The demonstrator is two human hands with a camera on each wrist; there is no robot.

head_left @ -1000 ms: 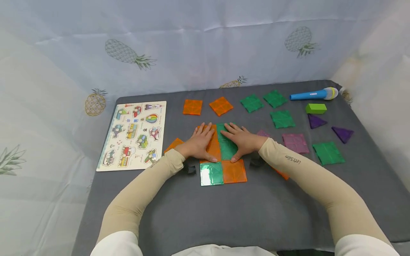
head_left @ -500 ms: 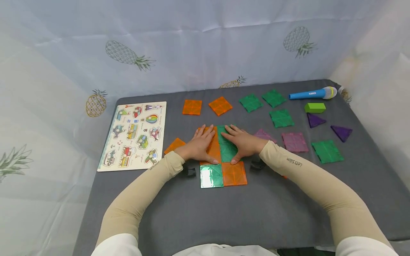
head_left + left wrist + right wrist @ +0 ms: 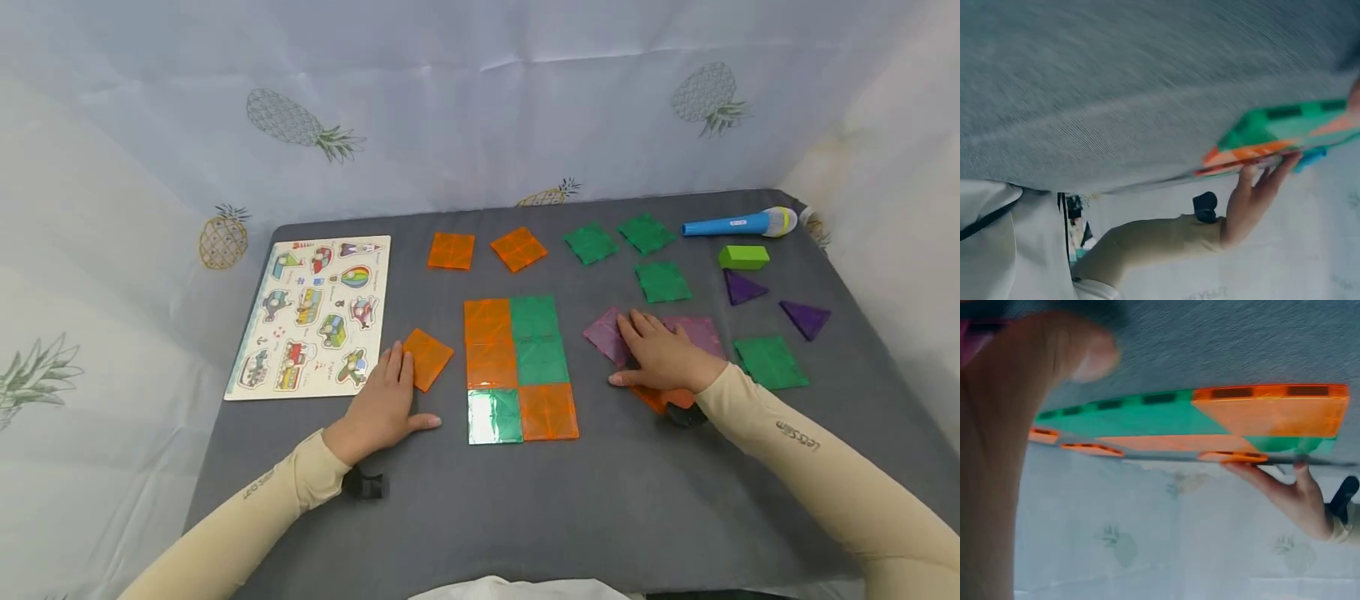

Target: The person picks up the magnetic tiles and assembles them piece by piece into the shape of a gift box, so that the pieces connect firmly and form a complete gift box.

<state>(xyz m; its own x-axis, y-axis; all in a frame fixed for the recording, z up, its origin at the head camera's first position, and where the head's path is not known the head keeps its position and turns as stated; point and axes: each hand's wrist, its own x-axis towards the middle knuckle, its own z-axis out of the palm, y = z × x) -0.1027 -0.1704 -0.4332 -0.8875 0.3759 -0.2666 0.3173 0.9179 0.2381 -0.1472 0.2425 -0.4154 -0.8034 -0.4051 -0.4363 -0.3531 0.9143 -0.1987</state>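
Note:
In the head view, a joined block of square magnetic tiles lies mid-table, orange and green, two across and three deep. My left hand is left of it, fingers extended and fingertips at the edge of a loose orange tile. To the block's right, my right hand lies palm down with its fingers spread over a pink tile, a second pink tile and an orange tile, partly covering them. The right wrist view has the thumb close by and the block's green side beyond.
A picture puzzle board lies at the left. Two orange tiles and several green tiles are scattered at the back. On the right are a toy microphone, a green block, purple triangles and a green tile.
Both hands have left the tile block and moved apart, the left to the loose orange tile, the right to the pink and orange tiles. The block stays in place.

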